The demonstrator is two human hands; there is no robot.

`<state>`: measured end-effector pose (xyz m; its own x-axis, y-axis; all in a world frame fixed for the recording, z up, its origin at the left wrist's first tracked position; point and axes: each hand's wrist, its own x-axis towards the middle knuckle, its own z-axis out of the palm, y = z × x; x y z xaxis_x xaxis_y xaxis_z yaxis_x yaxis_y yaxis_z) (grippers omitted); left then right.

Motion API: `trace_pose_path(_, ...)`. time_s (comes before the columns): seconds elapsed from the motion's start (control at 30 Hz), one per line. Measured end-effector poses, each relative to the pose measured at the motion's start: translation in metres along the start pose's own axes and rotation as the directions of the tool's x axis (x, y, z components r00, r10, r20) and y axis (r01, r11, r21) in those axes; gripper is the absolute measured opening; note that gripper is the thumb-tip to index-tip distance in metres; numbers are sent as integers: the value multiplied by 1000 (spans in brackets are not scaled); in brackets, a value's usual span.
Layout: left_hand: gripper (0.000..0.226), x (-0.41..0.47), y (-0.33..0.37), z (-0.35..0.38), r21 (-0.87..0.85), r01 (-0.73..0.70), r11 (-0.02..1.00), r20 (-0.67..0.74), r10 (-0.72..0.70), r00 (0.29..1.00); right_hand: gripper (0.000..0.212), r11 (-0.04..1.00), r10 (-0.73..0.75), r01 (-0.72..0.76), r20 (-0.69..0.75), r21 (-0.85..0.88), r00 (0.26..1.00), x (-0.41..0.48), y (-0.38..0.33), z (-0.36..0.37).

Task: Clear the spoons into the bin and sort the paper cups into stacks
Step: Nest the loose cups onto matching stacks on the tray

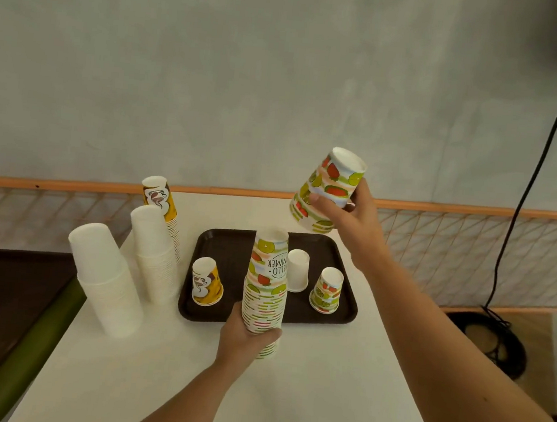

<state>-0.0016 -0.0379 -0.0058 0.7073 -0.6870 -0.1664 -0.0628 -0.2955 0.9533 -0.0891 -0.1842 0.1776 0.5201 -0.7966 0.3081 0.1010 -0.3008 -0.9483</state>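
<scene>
The left grip [248, 333] is closed round the lower part of the fruit-print stack [266, 277] of inverted cups, which stands upright near the middle of the desk [286, 398], just in front of the brown tray [229, 250]. The right grip [351, 218] holds one inverted fruit-print cup [328, 188], tilted, in the air above the tray's far right corner. The tray contains three inverted cups, set apart: a yellow cup [207, 282], a white cup [298, 270] and a small fruit-print cup [326, 290]; two white stacks [104, 279] and a yellow stack [163, 205] stand along the desk's left edge.

Fruit-print cup [328, 190], dark-brown tray [229, 250]
</scene>
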Motion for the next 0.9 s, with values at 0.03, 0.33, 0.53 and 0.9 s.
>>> trace_pose_path(0.03,75,2,0,0,-2,5,1000,1,-5,1000,57,1000,5,-5,-23,-11,1000,4,4,-6)
trace_pose_path(0.33,77,11,12,8,-36,26,999,-18,-27,999,62,958,190,-208,-111,-195,976,17,90,-40)
trace_pose_path(0.53,76,19,20,24,-30,43,999,-61,-45,997,60,905,313,-307,-26,-294,949,16,133,-51)
trace_pose_path(0.9,79,21,25,57,-76,77,994,-156,-88,984,72,817,439,-338,124,-468,890,16,188,-68)
